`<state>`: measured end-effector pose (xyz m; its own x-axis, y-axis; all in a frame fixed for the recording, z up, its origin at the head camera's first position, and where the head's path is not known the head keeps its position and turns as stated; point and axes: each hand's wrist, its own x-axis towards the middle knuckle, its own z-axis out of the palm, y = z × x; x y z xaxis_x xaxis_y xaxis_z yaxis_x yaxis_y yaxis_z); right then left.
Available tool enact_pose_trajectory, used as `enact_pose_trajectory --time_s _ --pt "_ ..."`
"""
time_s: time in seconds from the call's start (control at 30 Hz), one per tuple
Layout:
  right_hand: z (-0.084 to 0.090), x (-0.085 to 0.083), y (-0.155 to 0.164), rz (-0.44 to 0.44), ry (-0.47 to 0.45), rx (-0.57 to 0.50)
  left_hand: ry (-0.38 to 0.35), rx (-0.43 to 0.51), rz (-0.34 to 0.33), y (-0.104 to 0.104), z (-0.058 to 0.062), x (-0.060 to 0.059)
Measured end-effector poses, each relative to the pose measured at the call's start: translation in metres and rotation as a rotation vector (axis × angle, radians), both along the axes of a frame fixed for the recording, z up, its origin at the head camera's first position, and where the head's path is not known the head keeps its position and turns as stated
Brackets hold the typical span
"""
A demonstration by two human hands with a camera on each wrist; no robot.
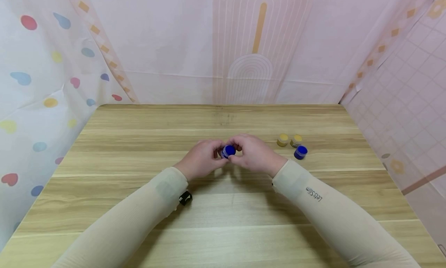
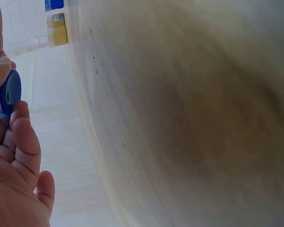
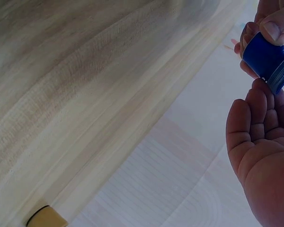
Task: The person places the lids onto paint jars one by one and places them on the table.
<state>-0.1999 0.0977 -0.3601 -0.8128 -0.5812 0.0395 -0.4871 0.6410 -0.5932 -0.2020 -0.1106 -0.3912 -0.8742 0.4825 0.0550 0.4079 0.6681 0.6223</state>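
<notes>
Left hand [image 1: 201, 158] and right hand [image 1: 253, 153] meeting above the desk [image 1: 223, 214], both grips pinching one small blue-capped jar [image 1: 228, 151] between fingertips, two yellow jars [image 1: 289, 140] and another blue jar [image 1: 300, 152] just right of the right hand

Bright, even light; wrist cams blurry

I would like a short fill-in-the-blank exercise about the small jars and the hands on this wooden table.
1. Both hands hold one small jar with a ____ cap.
2. Near the right hand three jars stand on the table; ____ of them have yellow caps.
3. The third standing jar has a ____ cap.

Missing words: blue; two; blue
</notes>
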Motion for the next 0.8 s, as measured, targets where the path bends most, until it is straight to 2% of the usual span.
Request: enact_pose_trajectory --time_s 0.23,0.53,0.8 --pt "0.001 0.001 0.0 0.022 0.051 0.024 -0.028 0.004 -0.005 -0.001 0.002 0.0" --pt "0.002 0.001 0.001 0.041 0.072 0.036 -0.074 0.016 -0.018 -0.001 0.008 0.0" --pt "0.003 0.001 0.001 0.059 0.105 0.03 -0.07 0.0 -0.02 0.001 0.012 0.002"
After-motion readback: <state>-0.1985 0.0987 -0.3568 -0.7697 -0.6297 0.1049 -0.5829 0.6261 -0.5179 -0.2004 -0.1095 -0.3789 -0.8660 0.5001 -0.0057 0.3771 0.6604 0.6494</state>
